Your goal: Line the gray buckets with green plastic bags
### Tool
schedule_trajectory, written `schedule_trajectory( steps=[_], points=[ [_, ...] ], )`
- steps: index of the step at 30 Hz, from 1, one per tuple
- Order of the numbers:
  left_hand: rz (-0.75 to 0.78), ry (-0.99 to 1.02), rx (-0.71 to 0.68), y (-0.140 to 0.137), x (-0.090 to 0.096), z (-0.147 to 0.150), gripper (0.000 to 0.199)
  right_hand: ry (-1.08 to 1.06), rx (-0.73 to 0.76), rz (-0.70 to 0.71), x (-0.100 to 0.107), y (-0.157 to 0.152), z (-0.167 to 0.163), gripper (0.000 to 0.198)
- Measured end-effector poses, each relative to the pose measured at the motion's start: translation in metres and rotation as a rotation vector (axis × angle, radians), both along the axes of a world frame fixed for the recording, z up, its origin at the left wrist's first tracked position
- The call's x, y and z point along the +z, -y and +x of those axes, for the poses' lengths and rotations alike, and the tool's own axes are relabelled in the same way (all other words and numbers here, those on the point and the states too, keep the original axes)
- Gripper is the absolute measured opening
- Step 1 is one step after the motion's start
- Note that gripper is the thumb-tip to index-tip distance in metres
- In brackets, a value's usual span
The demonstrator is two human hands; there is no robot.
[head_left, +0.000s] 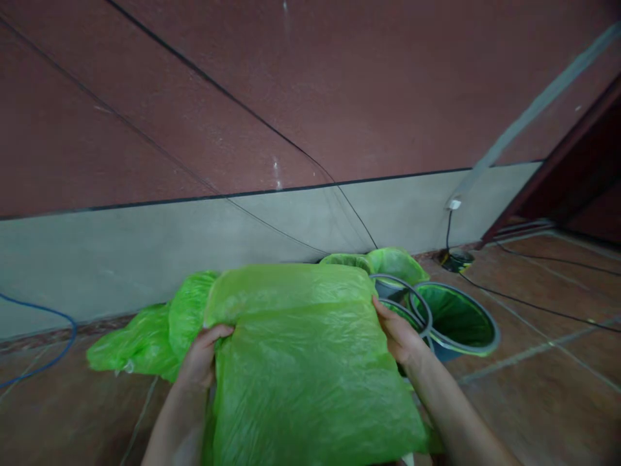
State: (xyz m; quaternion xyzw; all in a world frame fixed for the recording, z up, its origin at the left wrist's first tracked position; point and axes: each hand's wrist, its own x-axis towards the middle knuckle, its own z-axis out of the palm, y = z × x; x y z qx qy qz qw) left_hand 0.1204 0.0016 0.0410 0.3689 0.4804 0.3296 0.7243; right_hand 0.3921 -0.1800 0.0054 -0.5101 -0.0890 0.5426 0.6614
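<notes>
A green plastic bag is spread out in front of me, its upper part folded over in a wide band. My left hand grips its left edge, thumb on top and the other fingers hidden behind the plastic. At the right edge, my right hand pinches the same bag, with its fingers partly out of sight. Just past my right hand stands a trash can lined with green plastic. Beyond the left hand, filled-looking green bags lie against the wall.
More green-lined bins stand by the wall, with loose grey rings over them. A blue cable curls on the left. On the right, a black cable crosses the tiled floor near a dark doorway.
</notes>
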Motion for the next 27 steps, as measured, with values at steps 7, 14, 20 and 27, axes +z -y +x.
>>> schedule_trajectory(
  steps=[7, 14, 20, 27],
  points=[
    [0.163, -0.120, -0.080, -0.015, -0.015, -0.002, 0.031, 0.032, 0.093, 0.025, 0.003, 0.003, -0.006, 0.057],
    [0.140, -0.056, -0.180, -0.021, -0.015, -0.006, 0.037, 0.188, -0.339, -0.030, -0.014, 0.006, 0.006, 0.038],
    [0.252, -0.035, 0.011, -0.032, -0.028, -0.005, 0.044, 0.397, -0.507, -0.132, -0.024, 0.011, 0.024, 0.068],
    [0.318, 0.006, 0.060, -0.039, -0.048, -0.001, 0.053, 0.425, -0.504, -0.088, -0.036, 0.012, 0.038, 0.044]
  ],
)
